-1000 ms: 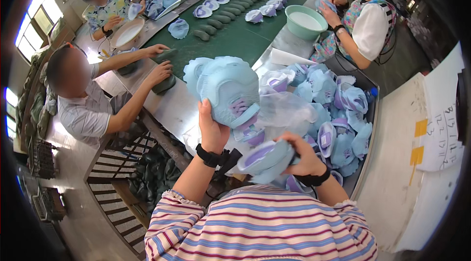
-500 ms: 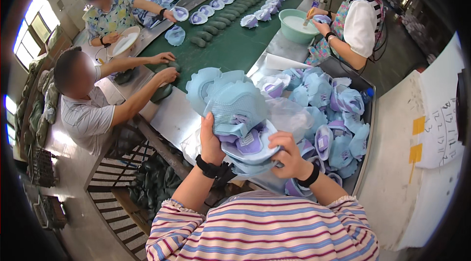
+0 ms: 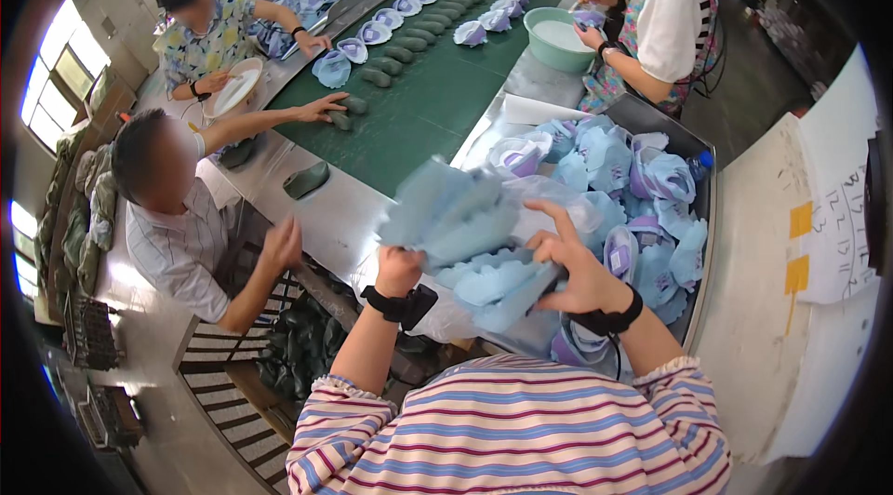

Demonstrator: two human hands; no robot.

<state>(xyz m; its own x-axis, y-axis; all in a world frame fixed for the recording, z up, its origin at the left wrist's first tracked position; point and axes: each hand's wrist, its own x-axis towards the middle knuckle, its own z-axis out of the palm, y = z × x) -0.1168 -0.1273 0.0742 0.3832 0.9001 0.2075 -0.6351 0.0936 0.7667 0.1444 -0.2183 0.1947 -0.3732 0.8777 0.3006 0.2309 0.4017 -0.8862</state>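
Head view: left hand point(image 3: 400, 270) grasps the blurred blue upper point(image 3: 451, 213). Right hand point(image 3: 584, 276), partly spread, adjoins the scalloped lower piece point(image 3: 500, 292); its grip cannot be determined

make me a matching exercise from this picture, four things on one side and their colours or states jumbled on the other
Things:
1. left hand
2. tape pieces on the right
3. basin at the belt's right side
4. shoe-last shapes

Colours or states:
A. yellow-orange
B. dark green, lined up on the green belt
C. gripping light-blue shoe uppers
D. pale green, with white contents

Pairs: 1-C, 2-A, 3-D, 4-B
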